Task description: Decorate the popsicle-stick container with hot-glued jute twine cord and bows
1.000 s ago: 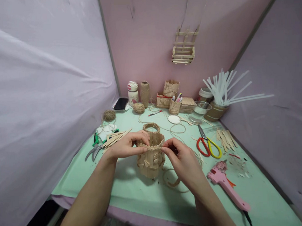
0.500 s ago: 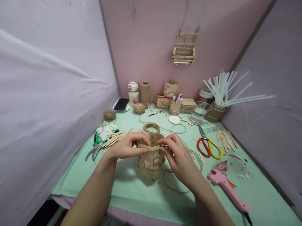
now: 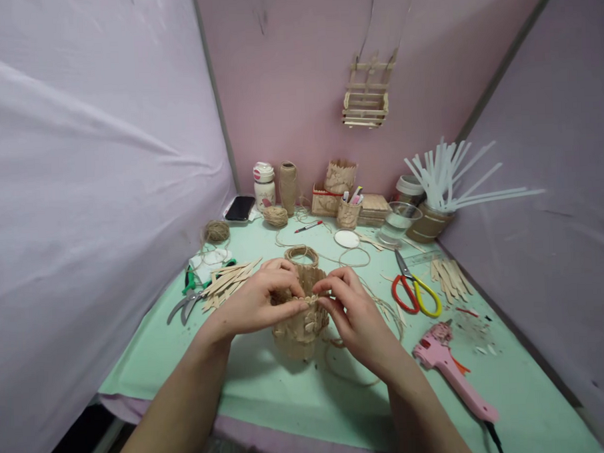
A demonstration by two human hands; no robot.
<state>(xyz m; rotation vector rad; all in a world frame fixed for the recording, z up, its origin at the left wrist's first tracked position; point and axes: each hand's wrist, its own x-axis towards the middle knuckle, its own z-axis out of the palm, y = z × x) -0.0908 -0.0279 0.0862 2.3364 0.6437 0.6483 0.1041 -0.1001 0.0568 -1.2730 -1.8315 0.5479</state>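
Tan braided trim [image 3: 311,299] pinched at the rim

The craft-stick cup [image 3: 300,343] is at the front middle of the mint-green tablecloth [image 3: 270,415], carved-looking shapes on its side. The left hand [image 3: 265,299] clamps its near rim and the trim, thumb outside, fingers towards the opening. The right hand [image 3: 354,312] has thumb and index fingertip together on the trim, just beside the left fingertips; the exact contact is partly hidden. Behind the cup lies a twine coil [image 3: 314,254]. Wooden sticks [image 3: 229,281] and pruning shears [image 3: 188,303] lie to the left; red-and-yellow-handled scissors [image 3: 407,274] and a pink glue gun [image 3: 452,373] to the right.
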